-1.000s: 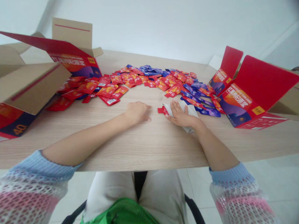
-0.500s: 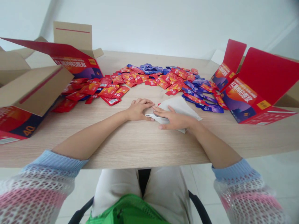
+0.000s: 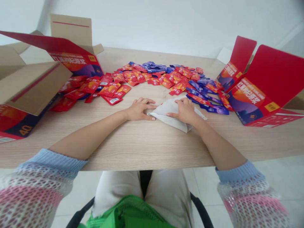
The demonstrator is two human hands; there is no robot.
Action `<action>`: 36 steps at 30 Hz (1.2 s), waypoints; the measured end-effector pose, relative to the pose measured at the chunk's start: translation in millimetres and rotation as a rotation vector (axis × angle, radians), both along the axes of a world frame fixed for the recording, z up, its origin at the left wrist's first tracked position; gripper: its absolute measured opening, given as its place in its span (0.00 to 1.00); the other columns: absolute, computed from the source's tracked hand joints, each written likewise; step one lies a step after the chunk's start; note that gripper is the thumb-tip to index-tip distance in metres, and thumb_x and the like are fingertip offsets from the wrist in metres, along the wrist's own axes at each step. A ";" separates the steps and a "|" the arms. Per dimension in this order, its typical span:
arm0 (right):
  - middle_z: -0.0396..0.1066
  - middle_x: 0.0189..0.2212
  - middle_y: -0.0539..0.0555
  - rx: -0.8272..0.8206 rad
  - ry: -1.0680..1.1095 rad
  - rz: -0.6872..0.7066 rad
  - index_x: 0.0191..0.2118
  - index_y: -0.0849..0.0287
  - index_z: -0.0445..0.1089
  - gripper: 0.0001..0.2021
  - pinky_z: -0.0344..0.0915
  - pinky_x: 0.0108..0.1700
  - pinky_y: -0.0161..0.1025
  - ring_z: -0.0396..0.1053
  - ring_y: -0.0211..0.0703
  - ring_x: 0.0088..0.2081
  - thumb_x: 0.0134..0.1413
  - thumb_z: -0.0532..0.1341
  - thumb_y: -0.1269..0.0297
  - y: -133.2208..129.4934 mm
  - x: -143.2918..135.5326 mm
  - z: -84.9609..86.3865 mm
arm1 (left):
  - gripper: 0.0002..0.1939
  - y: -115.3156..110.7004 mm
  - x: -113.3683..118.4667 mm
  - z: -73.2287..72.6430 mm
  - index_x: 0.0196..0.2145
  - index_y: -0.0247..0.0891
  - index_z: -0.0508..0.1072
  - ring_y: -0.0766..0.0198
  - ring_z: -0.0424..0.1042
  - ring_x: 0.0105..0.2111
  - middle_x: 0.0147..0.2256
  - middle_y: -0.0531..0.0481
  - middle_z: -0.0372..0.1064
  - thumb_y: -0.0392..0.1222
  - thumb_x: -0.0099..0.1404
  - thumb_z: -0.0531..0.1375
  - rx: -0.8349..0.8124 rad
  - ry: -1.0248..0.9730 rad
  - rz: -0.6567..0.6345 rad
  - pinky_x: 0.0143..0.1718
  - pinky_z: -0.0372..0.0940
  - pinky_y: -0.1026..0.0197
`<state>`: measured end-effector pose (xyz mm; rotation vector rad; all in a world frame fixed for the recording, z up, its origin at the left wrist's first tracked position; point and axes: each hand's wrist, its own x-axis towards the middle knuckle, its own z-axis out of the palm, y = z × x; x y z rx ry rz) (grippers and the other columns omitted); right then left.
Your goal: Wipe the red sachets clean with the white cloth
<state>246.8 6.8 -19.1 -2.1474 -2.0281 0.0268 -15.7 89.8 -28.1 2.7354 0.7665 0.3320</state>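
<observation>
A folded white cloth-like sheet (image 3: 166, 109) lies on the table in front of me, its right part partly covered. My left hand (image 3: 141, 109) rests at the sheet's left corner, with its thumb and fingers apart on either side of the corner. On top of the sheet sits my right hand (image 3: 187, 111), fingers bent and together, thumb stretched out to the left and apart from them. A small bit of red shows at the sheet's upper left edge. Beyond my hands, red sachets (image 3: 177, 77) and purple-blue sachets (image 3: 215, 109) are heaped in a wide arc.
On the left of the wooden table (image 3: 133, 148), a red carton (image 3: 76, 65) and a nearer carton (image 3: 16, 118) stand with flaps raised. Two red cartons (image 3: 249, 98) with raised flaps are at the right. The table's front edge runs just before my lap.
My right hand has slid up and right across the white sheet, its fingers now more bent. My left hand stays at the left corner. The view has shifted slightly.
</observation>
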 end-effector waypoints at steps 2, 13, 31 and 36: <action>0.55 0.57 0.72 -0.035 0.018 -0.018 0.63 0.67 0.58 0.51 0.55 0.57 0.54 0.55 0.67 0.58 0.41 0.61 0.30 0.6 -1.9 1.4 | 0.33 3.1 -0.5 -0.6 0.59 0.62 0.65 0.48 0.53 0.59 0.62 0.51 0.57 0.66 0.56 0.62 -0.014 0.005 -0.008 0.57 0.47 0.45; 0.53 0.60 0.81 -0.096 -0.113 -0.228 0.58 0.80 0.61 0.51 0.51 0.58 0.54 0.52 0.72 0.60 0.49 0.52 0.29 7.3 19.7 -1.6 | 0.32 -0.4 0.0 1.8 0.60 0.64 0.64 0.47 0.53 0.60 0.63 0.51 0.55 0.67 0.59 0.59 0.009 0.033 -0.005 0.58 0.47 0.44; 0.76 0.38 0.60 0.191 0.510 -0.120 0.41 0.62 0.73 0.18 0.65 0.41 0.44 0.71 0.51 0.38 0.56 0.58 0.52 13.0 20.3 -5.6 | 0.38 -4.9 4.6 -0.7 0.59 0.48 0.67 0.46 0.60 0.57 0.59 0.47 0.64 0.66 0.54 0.62 -0.052 -0.135 0.090 0.56 0.53 0.43; 0.77 0.41 0.57 0.199 0.617 -0.041 0.44 0.61 0.72 0.20 0.67 0.41 0.42 0.72 0.49 0.40 0.57 0.56 0.50 7.5 7.5 -4.8 | 0.27 2.8 9.6 -13.3 0.49 0.39 0.72 0.52 0.69 0.46 0.47 0.45 0.72 0.56 0.55 0.65 -0.189 -0.364 0.241 0.49 0.62 0.50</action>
